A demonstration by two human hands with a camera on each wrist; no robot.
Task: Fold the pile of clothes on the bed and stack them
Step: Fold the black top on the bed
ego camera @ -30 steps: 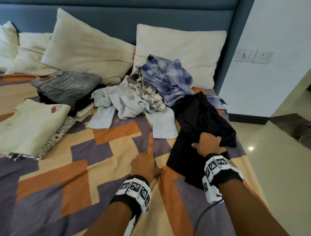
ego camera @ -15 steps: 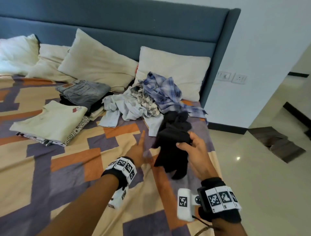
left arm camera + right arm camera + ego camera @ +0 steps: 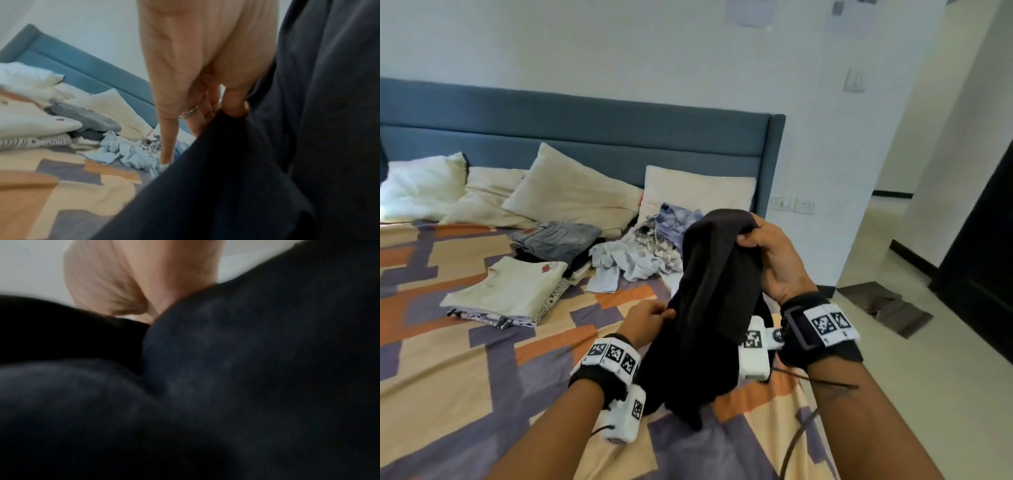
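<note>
The right hand [image 3: 770, 260] is raised above the bed [image 3: 465, 370], fingers curled over the top edge of the black garment [image 3: 709, 308], which hangs down in folds clear of the pile of unfolded clothes [image 3: 650, 250] near the pillows [image 3: 571, 198]; the left hand [image 3: 647, 322] sits lower, thumb and curled fingers pinching the garment's left edge, index finger extended. Two stacks of folded clothes lie further left on the bedspread: a cream-topped stack [image 3: 513, 291] and a grey-topped stack [image 3: 554, 240].

Home bedroom: bed [image 3: 482, 370] with upholstered headboard [image 3: 585, 137], pillows [image 3: 571, 202], patterned bedsheet.
</note>
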